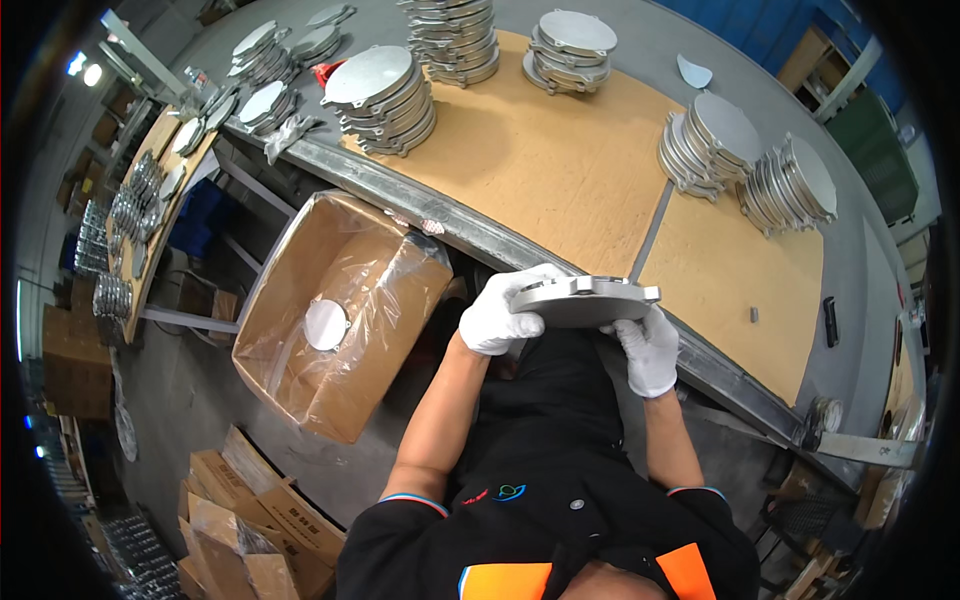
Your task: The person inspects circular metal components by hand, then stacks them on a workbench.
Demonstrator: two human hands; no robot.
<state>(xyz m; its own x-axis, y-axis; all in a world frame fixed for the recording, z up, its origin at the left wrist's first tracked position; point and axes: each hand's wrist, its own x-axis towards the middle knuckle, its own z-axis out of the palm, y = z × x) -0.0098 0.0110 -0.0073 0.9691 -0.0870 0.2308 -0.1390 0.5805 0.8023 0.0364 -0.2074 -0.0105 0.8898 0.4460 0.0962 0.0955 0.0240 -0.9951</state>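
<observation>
I hold a round grey metal plate (585, 300) level in front of my chest, just off the near edge of the workbench (560, 170). My left hand (505, 310), in a white glove, grips its left rim. My right hand (648, 350), also gloved, supports its right underside. To my left an open cardboard box (335, 310) lined with clear plastic stands tilted on the floor, with one round metal plate (326, 324) lying at its bottom.
Several stacks of similar metal plates (385, 95) stand along the far side of the brown-topped bench, others at the right (745, 165). A second table with more metal parts (135, 215) stands far left. Flattened cardboard boxes (255, 520) lie on the floor at lower left.
</observation>
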